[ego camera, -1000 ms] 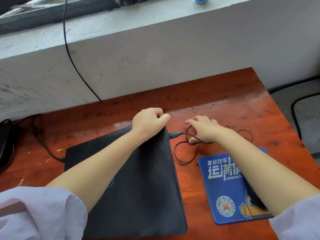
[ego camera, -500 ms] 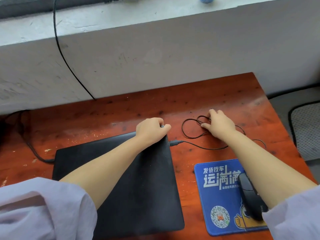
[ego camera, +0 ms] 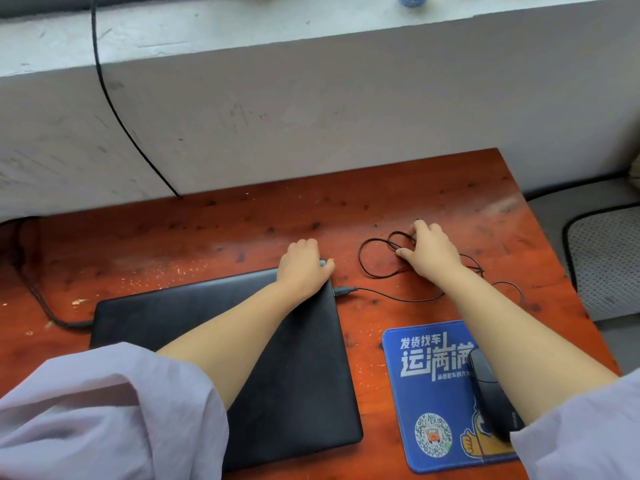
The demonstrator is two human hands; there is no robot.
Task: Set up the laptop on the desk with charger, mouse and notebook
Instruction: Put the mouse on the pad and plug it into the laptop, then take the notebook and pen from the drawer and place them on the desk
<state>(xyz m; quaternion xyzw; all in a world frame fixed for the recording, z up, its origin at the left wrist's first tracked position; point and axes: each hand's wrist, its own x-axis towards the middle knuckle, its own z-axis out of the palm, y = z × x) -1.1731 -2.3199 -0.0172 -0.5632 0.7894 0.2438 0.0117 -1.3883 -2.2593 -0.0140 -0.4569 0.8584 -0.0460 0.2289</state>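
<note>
A closed black laptop (ego camera: 294,368) lies on the red-brown wooden desk (ego camera: 207,237). My left hand (ego camera: 304,268) rests curled over the laptop's far right corner. A thin black mouse cable (ego camera: 377,271) is plugged into the laptop's right side and loops across the desk. My right hand (ego camera: 429,251) presses on the cable loops, fingers pinching them. A black mouse (ego camera: 488,396) sits on a blue mouse pad (ego camera: 429,393), partly hidden by my right forearm. A thick black charger cord (ego camera: 41,303) enters the laptop's left side.
A grey-white wall and window ledge (ego camera: 311,81) rise right behind the desk, with a black wire (ego camera: 114,105) hanging down it. A grey mesh chair seat (ego camera: 606,261) stands beyond the desk's right edge. A blue bottle cap (ego camera: 412,0) sits on the ledge.
My right hand moved away from the laptop toward the back right, dragging the mouse cable loops along. My left hand stayed on the laptop's corner. The mouse came into view.
</note>
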